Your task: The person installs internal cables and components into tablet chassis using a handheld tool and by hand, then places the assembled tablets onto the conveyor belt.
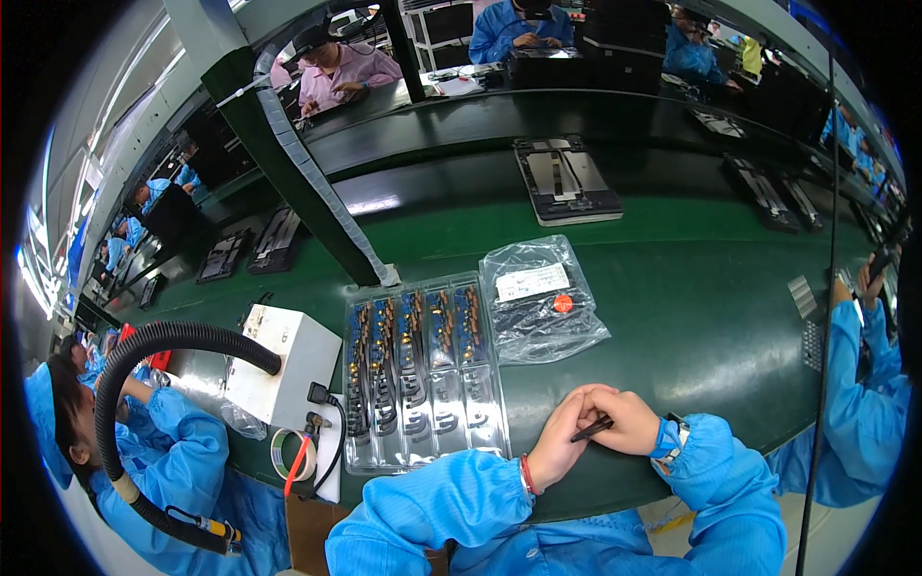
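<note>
Right hand [626, 422] grasps black pen-like tool [591, 429]; left hand [555, 442] folded against it, grip unclear — slackened hold could drop tool onto table [701, 379].

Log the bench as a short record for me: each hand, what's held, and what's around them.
Left hand: against the right hand
Right hand: gripping a slim black tool
Left of hands: clear compartment tray with small blue-and-black parts
Beyond hands: clear plastic bag with white label and orange sticker
Left of tray: white box with black ribbed hose
Farther across: flat dark-edged device
Nearby: co-worker in blue at left
</note>
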Demonstrator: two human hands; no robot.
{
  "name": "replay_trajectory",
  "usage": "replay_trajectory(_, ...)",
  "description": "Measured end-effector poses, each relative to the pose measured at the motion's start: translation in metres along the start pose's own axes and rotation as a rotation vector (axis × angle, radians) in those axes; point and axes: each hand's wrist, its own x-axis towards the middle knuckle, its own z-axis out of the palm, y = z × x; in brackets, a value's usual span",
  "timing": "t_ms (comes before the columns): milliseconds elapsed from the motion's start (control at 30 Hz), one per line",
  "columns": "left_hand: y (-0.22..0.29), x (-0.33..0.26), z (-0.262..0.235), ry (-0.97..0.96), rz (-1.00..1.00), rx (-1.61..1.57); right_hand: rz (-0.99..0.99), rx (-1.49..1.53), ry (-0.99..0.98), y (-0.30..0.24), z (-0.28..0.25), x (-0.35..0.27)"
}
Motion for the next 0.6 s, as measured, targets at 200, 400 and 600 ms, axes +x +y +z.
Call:
replay_trajectory(200, 0.0001, -0.0001, -0.0004, -0.007, 0.002, 0.004, 0.002, 0.006, -0.006, -0.0003, -0.0006, 0.0001)
replay_trajectory(400, -0.0007, 0.0006, -0.0006, -0.001, 0.000, -0.011, 0.003, 0.003, -0.008, -0.0001, -0.0010, 0.0005)
replay_trajectory(600, 0.0000, 0.0012, -0.0009, -0.002, 0.002, -0.005, -0.002, 0.017, 0.005, 0.0006, 0.0001, 0.0002)
